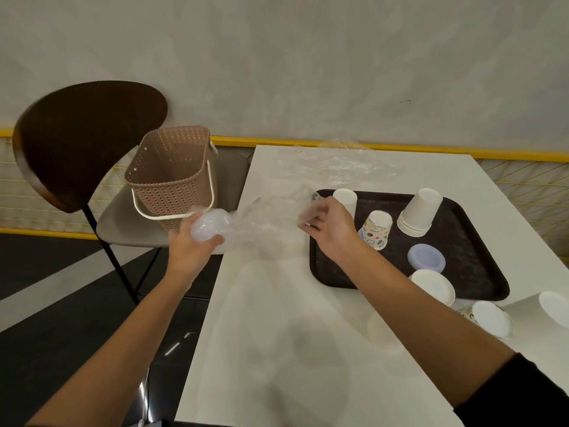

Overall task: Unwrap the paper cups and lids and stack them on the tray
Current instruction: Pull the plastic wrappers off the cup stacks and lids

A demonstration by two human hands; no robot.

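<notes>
Left hand (191, 251) grips wrapped lids (207, 227), right hand (331, 228) pinches the wrap (271, 215); next, peel it off, stack on tray (462, 241).

One tray (462, 235), one basket (172, 177), one chair (86, 134)

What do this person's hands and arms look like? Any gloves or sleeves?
No gloves: the left hand and right hand are bare. A black sleeve starts near the right elbow; the left arm shows no sleeve in view.
</notes>
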